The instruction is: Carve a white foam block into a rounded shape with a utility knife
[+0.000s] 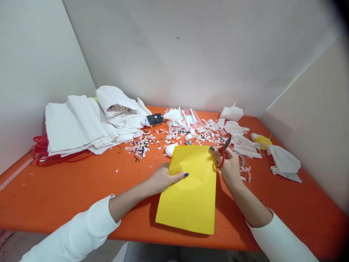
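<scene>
A yellow sheet of paper [195, 200] is held up at a tilt over the front of the orange table. My left hand [163, 178] grips its left edge, thumb on the front face and the other fingers hidden behind. At the sheet's upper right edge is my right hand [229, 165], which holds a pair of scissors [222, 158] with orange-red handles. The dark blades point up and away from the paper, and my right thumb rests against the sheet's corner. Just behind the sheet's top left corner lies a white rounded piece [170, 149].
Stacked white sheets [73, 123] and a folded white bundle [117, 103] fill the table's back left, beside red straps [40, 145]. Paper scraps [141, 147] litter the orange table [81, 189]. A clear case [188, 118] lies at the back, a tape roll [241, 159] near my right hand.
</scene>
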A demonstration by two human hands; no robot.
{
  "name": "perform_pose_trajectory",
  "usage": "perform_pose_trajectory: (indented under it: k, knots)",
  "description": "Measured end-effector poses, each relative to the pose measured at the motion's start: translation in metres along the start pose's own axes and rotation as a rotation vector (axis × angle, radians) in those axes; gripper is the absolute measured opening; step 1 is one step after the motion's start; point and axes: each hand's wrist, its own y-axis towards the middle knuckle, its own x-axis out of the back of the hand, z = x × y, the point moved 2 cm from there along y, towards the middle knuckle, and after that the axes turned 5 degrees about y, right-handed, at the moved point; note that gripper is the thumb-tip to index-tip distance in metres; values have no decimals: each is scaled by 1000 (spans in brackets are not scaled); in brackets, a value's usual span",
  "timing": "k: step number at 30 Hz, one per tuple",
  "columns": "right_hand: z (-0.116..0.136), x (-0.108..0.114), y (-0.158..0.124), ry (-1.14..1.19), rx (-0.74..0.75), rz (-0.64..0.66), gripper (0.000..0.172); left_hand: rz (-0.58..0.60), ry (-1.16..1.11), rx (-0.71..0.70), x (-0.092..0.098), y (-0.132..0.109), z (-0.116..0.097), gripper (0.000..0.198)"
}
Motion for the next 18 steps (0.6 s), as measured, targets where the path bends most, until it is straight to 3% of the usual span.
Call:
perform_pose_trajectory:
  k: [6, 9, 14, 18]
  knots:
    - [6, 7, 6, -37, 58, -1, 35, 3, 11, -14, 1, -1, -4, 33]
    - [6, 3, 6, -56, -1, 81, 37, -112, 27, -65, 4, 2, -2, 36]
    - [0, -12, 0, -103, -175, 402, 39, -350, 89, -96, 17, 4, -3, 39]
    - [-2, -13, -4, -199, -125, 442, 35, -468, 143, -118, 27, 2, -10, 40]
